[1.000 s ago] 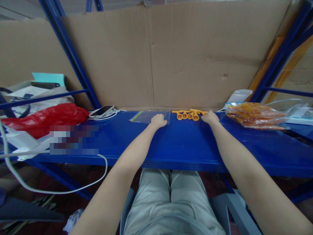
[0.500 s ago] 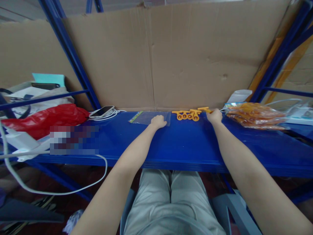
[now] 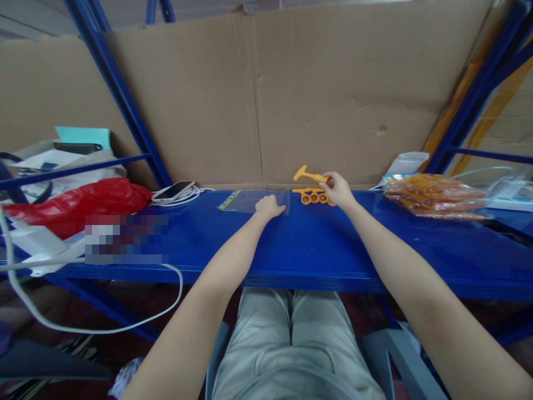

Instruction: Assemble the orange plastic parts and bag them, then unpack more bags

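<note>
My right hand [image 3: 338, 190] is closed round the end of a yellow-orange plastic T-shaped piece [image 3: 311, 175], lifted above the shelf with its crossbar pointing left. Below it, several similar yellow-orange pieces with round ring ends [image 3: 313, 197] lie in a row near the cardboard; my fingers partly cover the right end of that row. My left hand [image 3: 269, 207] rests at the right part of a flat clear plastic bag [image 3: 250, 202] that has a green-and-yellow printed header. Its fingers are curled on the bag, with the thumb towards the right.
A stack of clear-bagged orange pieces [image 3: 433, 195] stands to the right on the blue shelf [image 3: 308, 250]. On the left are a phone [image 3: 177, 190] with a coiled white cable, a red plastic bag [image 3: 91, 200] and a white cable loop. A cardboard sheet [image 3: 333, 100] closes off the back.
My right hand has moved left and up with a T-shaped piece, from the right end of the row to above it. My left hand stays on the bag.
</note>
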Demonstrator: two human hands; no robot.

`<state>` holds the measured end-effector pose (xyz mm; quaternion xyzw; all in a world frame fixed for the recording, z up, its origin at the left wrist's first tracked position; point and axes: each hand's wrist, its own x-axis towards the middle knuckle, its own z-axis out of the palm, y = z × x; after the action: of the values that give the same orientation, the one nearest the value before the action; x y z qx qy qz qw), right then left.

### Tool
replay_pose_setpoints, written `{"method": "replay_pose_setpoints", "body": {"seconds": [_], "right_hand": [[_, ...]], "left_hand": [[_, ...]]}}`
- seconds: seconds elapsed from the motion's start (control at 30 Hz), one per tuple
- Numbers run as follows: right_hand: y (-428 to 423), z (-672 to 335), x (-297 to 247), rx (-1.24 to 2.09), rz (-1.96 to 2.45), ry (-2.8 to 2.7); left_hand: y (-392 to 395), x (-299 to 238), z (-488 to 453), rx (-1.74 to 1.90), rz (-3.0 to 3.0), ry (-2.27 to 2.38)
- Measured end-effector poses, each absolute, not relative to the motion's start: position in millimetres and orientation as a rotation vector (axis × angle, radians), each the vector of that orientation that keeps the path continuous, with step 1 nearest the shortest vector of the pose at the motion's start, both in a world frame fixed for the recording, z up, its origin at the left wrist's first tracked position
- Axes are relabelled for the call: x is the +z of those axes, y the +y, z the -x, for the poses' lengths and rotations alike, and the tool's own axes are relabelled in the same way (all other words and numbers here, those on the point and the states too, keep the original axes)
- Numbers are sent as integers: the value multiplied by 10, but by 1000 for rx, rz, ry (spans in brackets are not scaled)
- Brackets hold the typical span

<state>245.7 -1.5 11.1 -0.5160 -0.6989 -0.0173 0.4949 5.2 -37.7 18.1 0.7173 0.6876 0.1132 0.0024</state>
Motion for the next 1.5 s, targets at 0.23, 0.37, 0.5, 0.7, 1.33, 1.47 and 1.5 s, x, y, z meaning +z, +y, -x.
{"method": "replay_pose_setpoints", "body": {"seconds": [0.23, 0.37, 0.5, 0.7, 1.33, 1.47, 1.5], "right_hand": [[-121, -2140, 115, 294, 1092, -1939], [-165, -2131, 115, 305, 1155, -2005], [-176, -2141, 120, 257, 1247, -2016], [-173, -2162, 118, 235, 1271, -2009], [-172, -2105, 106, 337, 1244, -1926], [-161, -2069, 85, 389, 1217, -1902], [-158, -2050, 78, 401, 1207, -1895]], "left_hand": [[-374, 194, -47, 371, -2249, 2137], [-376, 199, -50, 355, -2238, 2139], [-369, 195, -45, 376, -2236, 2116], [-331, 192, -4, 391, -2250, 2078], [-246, 132, 40, 527, -2448, 1857], [-237, 120, 4, 565, -2453, 1800], [-236, 119, -9, 572, -2457, 1786]]}}
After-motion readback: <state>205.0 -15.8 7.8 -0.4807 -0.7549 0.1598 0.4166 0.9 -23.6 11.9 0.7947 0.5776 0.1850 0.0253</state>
